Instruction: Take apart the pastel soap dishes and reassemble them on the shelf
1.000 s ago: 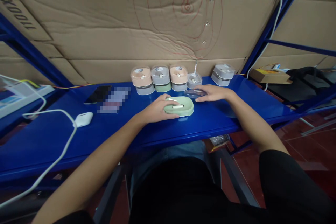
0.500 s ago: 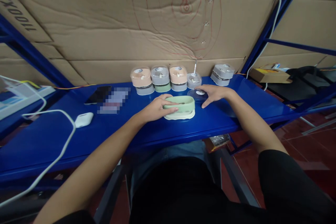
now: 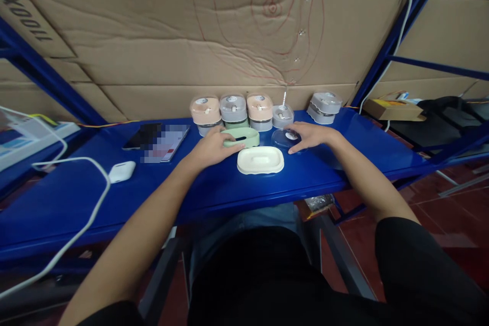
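Shifted up-left off the cream base (image 3: pixel 260 161), the green shell (image 3: pixel 250 138) is near frame centre, pinched in my left hand (image 3: pixel 212 150); I now have two separated parts. Right of centre, my right hand (image 3: pixel 310 135) spreads at the clear lid (image 3: pixel 281 139); I cannot tell whether it grips.

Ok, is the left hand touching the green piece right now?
Touching. The head view shows the left hand around the left end of the green piece, fingers over it and thumb along its near side.
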A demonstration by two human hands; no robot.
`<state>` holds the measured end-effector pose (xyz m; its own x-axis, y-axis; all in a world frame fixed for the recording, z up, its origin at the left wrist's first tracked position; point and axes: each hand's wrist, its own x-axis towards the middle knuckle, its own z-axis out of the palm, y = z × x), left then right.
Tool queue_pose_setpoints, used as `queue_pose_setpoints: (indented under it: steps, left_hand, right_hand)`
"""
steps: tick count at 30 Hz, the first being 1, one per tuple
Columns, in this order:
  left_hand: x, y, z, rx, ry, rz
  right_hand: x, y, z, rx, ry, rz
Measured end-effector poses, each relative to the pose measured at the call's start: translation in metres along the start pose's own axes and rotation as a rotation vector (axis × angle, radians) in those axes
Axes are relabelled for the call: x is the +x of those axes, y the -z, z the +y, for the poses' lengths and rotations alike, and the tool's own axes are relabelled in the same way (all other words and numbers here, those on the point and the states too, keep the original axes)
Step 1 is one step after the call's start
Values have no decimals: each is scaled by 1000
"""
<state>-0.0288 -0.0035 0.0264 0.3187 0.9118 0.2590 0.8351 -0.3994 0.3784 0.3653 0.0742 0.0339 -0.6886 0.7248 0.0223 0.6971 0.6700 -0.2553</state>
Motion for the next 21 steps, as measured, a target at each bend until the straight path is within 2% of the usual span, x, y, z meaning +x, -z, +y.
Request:
queue_pose_setpoints:
  steps: [6,12,16,21]
  left_hand:
    - [4,-1,-7,7,45,-69]
    - [2,1,-3,-50,25,27]
    - [-5,3,10,-176,-110,69]
    - [-12,-7,30,-281,-288,-49]
  right_hand:
    - [2,1,-8,-2,-63,-5]
    - [2,0,-7,-20,-60,3]
    - [1,0,-5,-13,-48,11]
    - [1,0,-4,-5,-20,16]
